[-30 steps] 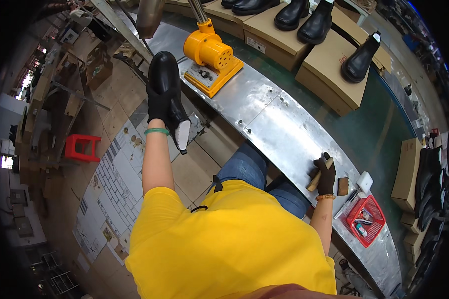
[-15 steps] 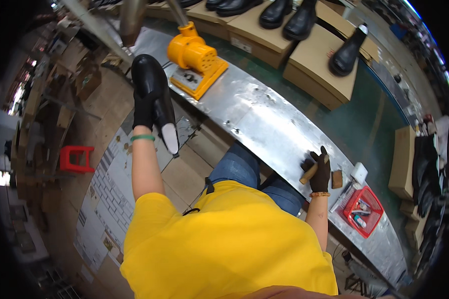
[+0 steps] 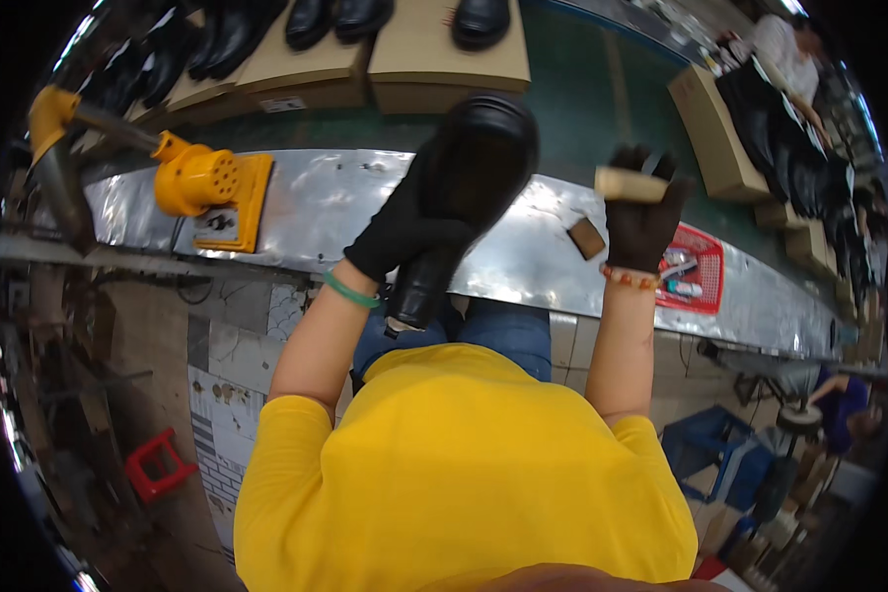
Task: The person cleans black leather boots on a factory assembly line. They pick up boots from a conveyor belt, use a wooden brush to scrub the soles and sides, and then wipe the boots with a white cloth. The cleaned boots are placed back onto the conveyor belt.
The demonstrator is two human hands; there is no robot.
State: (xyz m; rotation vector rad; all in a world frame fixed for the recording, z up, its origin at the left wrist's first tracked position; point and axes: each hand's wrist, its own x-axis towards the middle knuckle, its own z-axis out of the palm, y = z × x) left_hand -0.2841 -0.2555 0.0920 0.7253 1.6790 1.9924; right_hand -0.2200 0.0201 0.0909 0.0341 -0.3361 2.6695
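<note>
My left hand (image 3: 405,232), in a black glove, is closed round a black ankle boot (image 3: 485,153). The boot is tilted above the metal bench, toe pointing away from me, its dark sole turned up toward my view. Over the bench to the right, my black-gloved right hand (image 3: 643,225) has a small pale tan block (image 3: 627,185) lying across its fingers, which curl about it. What the block is made of cannot be made out. Between the two hands, a brown block (image 3: 587,238) rests on the bench, touched by neither.
The narrow metal bench (image 3: 316,187) runs across in front of me. A yellow blower-like device (image 3: 202,183) stands at its left, a red basket (image 3: 717,281) with small items beside my right wrist. Boots on cardboard boxes (image 3: 444,59) line the far side. A red stool (image 3: 160,464) is at left.
My left hand has brought the boot from the left to in front of me, turning its sole up. My right hand has lifted the tan block off the bench. My view has swung right.
</note>
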